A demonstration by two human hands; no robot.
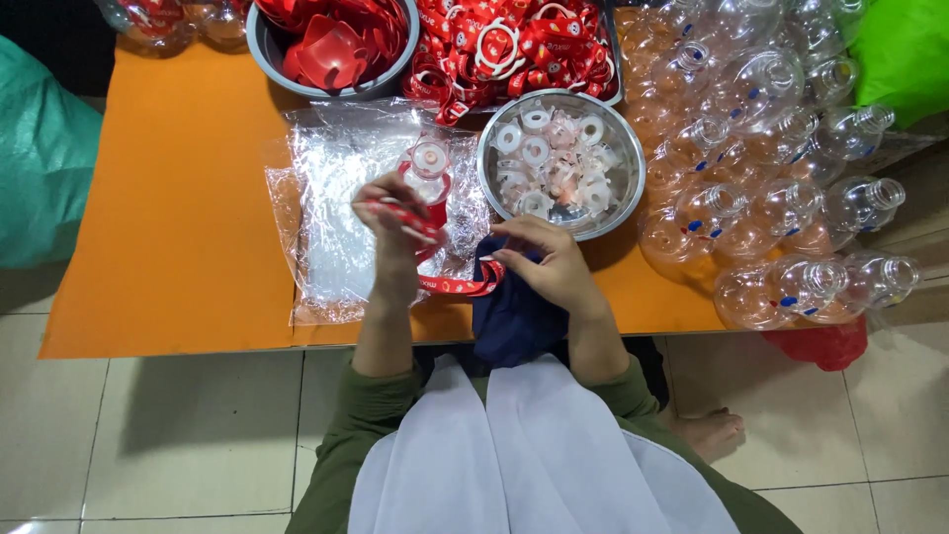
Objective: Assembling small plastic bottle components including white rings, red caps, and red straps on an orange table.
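I see my left hand in a closed grip on a red strap by the clear bottle. My right hand seems to pinch the strap's other end over the orange worktop.

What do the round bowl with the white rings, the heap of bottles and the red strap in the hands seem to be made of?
Bowl: looks like polished steel, with mirror-like glints on the rim. Bottles: clear, see-through plastic, probably. Red strap: a thin, flexible band, held between the left hand and right hand; whether it is plastic or woven is unclear.
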